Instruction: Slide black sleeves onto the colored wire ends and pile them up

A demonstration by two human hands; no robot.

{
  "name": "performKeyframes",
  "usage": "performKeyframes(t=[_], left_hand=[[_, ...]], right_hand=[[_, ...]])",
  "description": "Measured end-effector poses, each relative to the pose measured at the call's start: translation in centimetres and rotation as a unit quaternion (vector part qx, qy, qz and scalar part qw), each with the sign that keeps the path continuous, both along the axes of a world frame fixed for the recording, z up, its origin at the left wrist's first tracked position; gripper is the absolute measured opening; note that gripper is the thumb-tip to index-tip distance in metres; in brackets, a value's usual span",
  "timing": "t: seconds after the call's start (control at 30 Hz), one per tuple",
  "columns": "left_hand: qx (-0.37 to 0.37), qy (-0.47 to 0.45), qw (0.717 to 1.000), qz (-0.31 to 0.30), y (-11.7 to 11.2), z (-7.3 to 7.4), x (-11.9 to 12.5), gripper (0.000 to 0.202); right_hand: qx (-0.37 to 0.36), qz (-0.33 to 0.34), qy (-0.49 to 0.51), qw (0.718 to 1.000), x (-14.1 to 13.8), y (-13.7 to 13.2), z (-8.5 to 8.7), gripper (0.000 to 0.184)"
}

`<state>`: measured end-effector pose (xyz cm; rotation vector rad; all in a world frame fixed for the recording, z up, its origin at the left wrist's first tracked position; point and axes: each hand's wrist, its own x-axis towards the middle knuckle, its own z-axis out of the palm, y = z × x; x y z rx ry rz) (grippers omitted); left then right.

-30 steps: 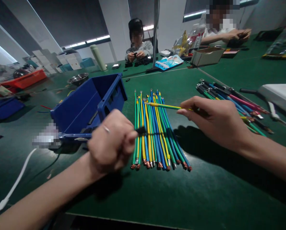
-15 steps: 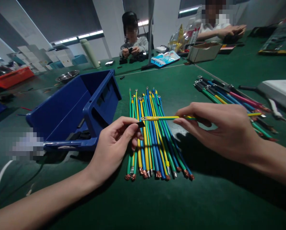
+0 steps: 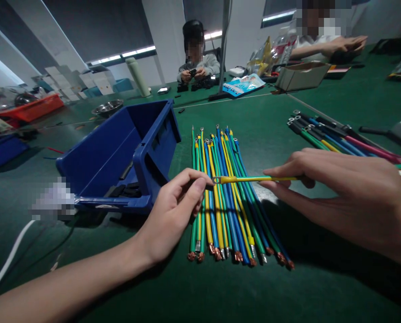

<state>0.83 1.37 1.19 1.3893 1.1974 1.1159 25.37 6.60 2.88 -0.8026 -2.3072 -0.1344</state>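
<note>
Yellow-green wire point(image 3: 254, 179) is held level just above the bundle of wires point(image 3: 227, 202) and crosses it. The bundle is laid flat on the green table point(image 3: 254, 116).

The wire is pinched between thumb and fingertips of the right hand point(image 3: 351, 193), which sits right of the bundle. The wire's ring terminal point(image 3: 216, 180) is pointed at the left hand point(image 3: 175, 211) at the bundle's left edge. Left thumb and forefinger are pressed together right at the terminal, the other fingers curled under. Whether anything small is pinched there cannot be told.

A blue bin point(image 3: 156, 152) is tipped open just left of the bundle, with black parts seen inside. A second group of wires point(image 3: 324, 134) lies well right of the bundle.

Risks, as judged:
- The wire is gripped far back from its terminal, so the free end could sag or wobble and be missed by the left fingertips.
- Any small piece in the left pinch could be dropped into the bundle and lost between the wires.
- The bundle could be brushed by either wrist and its neat row scattered.
</note>
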Motion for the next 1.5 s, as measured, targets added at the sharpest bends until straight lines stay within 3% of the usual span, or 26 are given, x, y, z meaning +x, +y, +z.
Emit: performKeyframes(t=[0.17, 0.53, 1.17, 1.5], left_hand=[[-0.001, 0.002, 1.0, 0.015, 0.13, 0.29, 0.26, 0.011], [0.12, 0.07, 0.987, 0.078, -0.47, 0.46, 0.39, 0.015], [0.174, 0.129, 0.975, 0.048, -0.73, 0.25, 0.43, 0.019], [0.18, 0.112, 0.977, 0.03, -0.53, 0.45, 0.33, 0.019]], right_hand=[[-0.004, 0.007, 0.006, 1.0, 0.07, 0.02, 0.2, 0.006], [0.008, -0.021, -0.006, 1.0, 0.26, 0.62, -0.48, 0.008], [0.018, 0.029, -0.009, 0.999, -0.21, 0.14, -0.48, 0.007], [0.025, 0.052, -0.005, 0.998, 0.13, 0.35, -0.68, 0.006]])
